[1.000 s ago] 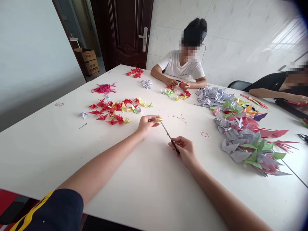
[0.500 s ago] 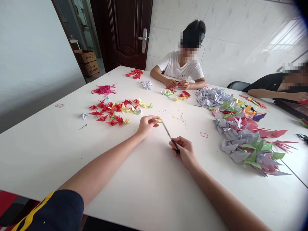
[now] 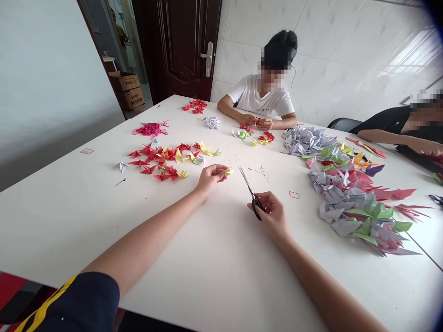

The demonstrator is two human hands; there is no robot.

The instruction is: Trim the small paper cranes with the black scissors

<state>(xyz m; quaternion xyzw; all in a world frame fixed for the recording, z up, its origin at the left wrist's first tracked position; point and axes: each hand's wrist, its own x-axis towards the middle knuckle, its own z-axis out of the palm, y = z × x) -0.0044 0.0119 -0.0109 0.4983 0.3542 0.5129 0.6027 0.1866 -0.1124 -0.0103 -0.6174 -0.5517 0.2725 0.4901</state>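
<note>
My left hand [image 3: 209, 177] rests on the white table [image 3: 207, 267] and pinches a small yellow folded paper piece [image 3: 228, 171] between thumb and fingers. My right hand [image 3: 272, 213] grips the black handles of small scissors [image 3: 252, 192]; the blades point up and left, slightly apart, a short way right of the yellow piece and not touching it. A scatter of small red, yellow and green paper cranes [image 3: 166, 159] lies just left of my left hand.
A big heap of grey, red and green folded paper [image 3: 349, 189] fills the right side. A person in a white shirt [image 3: 263, 99] folds paper at the far edge; another person's arm [image 3: 391, 136] is at right. Pink scraps [image 3: 150, 128] and red cranes [image 3: 194, 105] lie farther off.
The scissors were at the yellow piece; my right hand has drawn them back to the right, away from it. My left hand has stayed put with the piece.
</note>
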